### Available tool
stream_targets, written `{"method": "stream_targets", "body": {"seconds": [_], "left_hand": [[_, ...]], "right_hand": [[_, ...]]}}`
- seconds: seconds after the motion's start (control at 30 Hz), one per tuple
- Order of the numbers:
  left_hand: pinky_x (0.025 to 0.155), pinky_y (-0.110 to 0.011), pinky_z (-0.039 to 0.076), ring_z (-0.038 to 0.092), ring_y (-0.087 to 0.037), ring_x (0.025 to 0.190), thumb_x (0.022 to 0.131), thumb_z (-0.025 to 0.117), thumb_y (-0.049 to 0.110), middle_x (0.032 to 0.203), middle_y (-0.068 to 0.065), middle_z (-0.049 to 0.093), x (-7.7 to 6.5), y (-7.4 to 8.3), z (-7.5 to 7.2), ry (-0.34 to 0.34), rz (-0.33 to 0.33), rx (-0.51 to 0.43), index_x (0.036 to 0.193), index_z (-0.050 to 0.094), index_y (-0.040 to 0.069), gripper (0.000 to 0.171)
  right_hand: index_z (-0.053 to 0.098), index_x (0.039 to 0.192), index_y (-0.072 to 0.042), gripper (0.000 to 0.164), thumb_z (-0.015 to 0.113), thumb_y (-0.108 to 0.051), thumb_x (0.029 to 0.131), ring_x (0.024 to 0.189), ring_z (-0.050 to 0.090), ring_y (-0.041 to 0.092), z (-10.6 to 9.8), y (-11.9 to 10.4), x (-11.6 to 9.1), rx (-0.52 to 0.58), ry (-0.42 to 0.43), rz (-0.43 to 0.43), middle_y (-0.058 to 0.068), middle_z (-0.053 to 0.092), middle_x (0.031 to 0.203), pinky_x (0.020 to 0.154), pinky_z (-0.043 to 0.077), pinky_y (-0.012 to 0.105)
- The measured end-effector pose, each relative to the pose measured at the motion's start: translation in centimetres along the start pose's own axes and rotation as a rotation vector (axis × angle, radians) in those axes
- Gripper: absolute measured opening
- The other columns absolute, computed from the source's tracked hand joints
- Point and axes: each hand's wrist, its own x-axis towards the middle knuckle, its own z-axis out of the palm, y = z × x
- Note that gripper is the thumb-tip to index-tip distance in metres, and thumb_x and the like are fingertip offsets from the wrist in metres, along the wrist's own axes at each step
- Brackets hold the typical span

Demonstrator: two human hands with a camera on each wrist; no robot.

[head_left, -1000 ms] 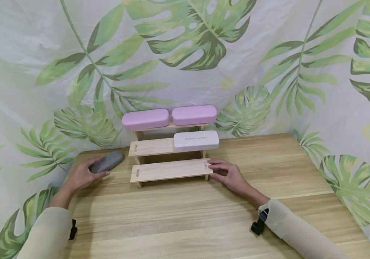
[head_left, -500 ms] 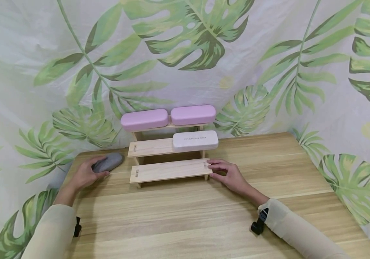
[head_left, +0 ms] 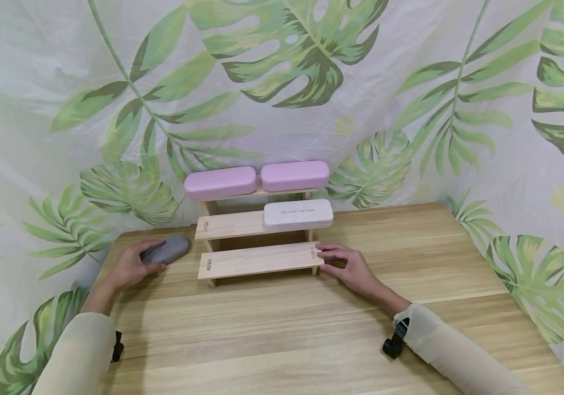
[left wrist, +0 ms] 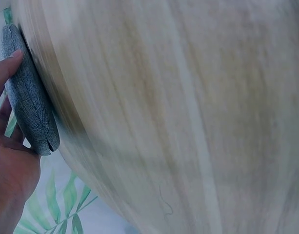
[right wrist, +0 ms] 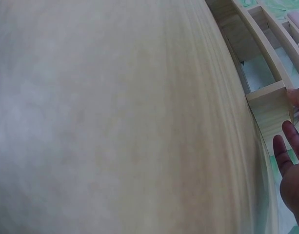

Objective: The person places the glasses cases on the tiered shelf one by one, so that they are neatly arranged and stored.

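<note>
A grey, fabric-textured glasses case lies at the table's left, beside a three-step wooden display rack. My left hand grips its left end, thumb on the near side and fingers on the far side. The left wrist view shows the case standing on its long edge against the thumb of the left hand. At the lowest step's right end, my right hand holds the board between thumb and fingers. Some fingers of the right hand stay off the wood in the right wrist view.
Two pink glasses cases sit side by side on the top step. A white case with printed lettering occupies the right half of the middle step. Behind the wooden table hangs a leaf-patterned cloth.
My left hand has shifted slightly right, and the grey case has slid and turned a little towards the rack. The right hand and the rack stay in place.
</note>
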Motion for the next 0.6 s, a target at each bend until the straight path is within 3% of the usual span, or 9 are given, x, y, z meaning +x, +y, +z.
{"method": "stream_targets", "body": {"seconds": [0.2, 0.6], "left_hand": [[0.09, -0.013, 0.032, 0.058, -0.054, 0.124, 0.078, 0.094, 0.011, 0.136, -0.033, 0.064, -0.12, 0.02, 0.05, 0.017, 0.026, 0.017, 0.137, 0.067, -0.002, 0.066], [0.09, -0.02, 0.038, 0.06, -0.052, 0.123, 0.078, 0.095, 0.017, 0.134, -0.03, 0.067, -0.23, 0.07, -0.18, 0.008, 0.031, 0.051, 0.135, 0.069, 0.0, 0.065]], "right_hand": [[0.078, 0.12, -0.002, 0.029, 0.082, -0.002, 0.091, 0.135, 0.06, 0.033, -0.06, 0.4, -0.13, 0.005, 0.0, -0.003, 0.013, 0.067, 0.143, 0.104, 0.053, 0.048], [0.079, 0.122, -0.005, 0.029, 0.081, -0.01, 0.094, 0.136, 0.061, 0.03, -0.28, 0.28, -0.12, 0.004, -0.009, 0.002, 0.009, 0.067, 0.143, 0.106, 0.053, 0.037]]}}
